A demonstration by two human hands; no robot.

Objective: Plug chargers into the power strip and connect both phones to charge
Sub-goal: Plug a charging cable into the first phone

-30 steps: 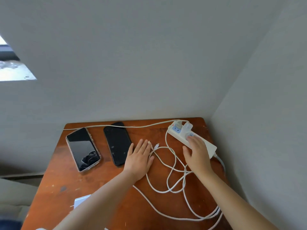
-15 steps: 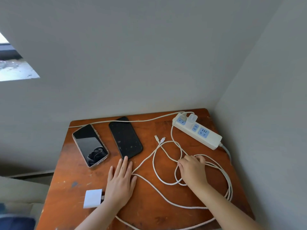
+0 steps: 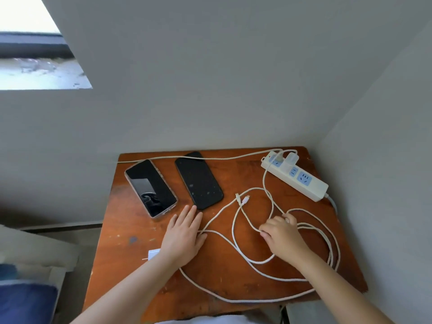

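two white cables tangled in loops on the bench, right hand curled around one strand, left hand flat and open near the black phone. could drag the power strip, at the far right corner, or unseat the plugged charger if pulled hard, loops snagging. might also leave the spare charger behind the left wrist overlooked.

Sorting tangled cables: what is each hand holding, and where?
Right hand pinches the white charging cables mid-length, far from their connectors. Left hand lies flat, holding nothing.
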